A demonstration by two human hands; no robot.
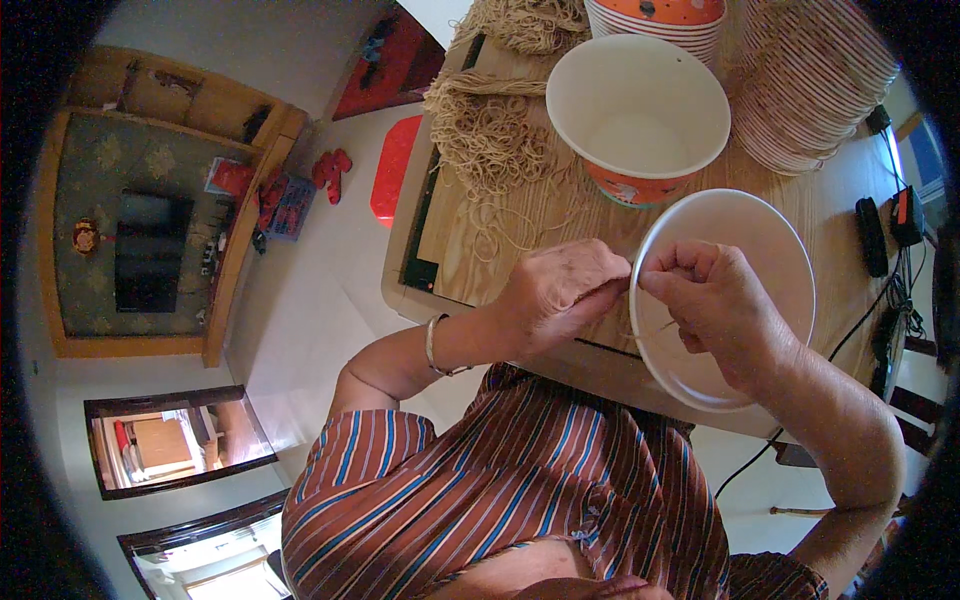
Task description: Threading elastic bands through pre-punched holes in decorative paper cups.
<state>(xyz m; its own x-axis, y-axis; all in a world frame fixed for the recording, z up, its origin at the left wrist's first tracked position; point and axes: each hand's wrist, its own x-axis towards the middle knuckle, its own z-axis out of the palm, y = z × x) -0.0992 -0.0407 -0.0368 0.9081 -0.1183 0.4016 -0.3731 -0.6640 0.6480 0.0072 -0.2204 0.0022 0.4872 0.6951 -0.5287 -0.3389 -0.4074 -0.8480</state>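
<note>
A white paper bucket [783, 290] is tipped on its side at the table's near edge, its mouth facing me. My left hand [565, 290] is closed in a pinch just outside the bucket's left rim. Inside the mouth, my right hand [720, 305] is closed, its fingertips pinched close to that same rim. A thin strand of twine [655, 331] shows below the right fingers. What the left fingertips hold is hidden. Beyond stands a second bucket [640, 110], upright, white inside and orange outside, with a small hole near its rim.
Beige twine [490, 140] lies in loose bundles at the table's far left. Nested buckets [660, 25] stand at the back, and a tall stack [815, 85] leans at the far right. Black cables and an adapter [908, 215] lie along the right edge. A red stool [397, 170] stands left of the table.
</note>
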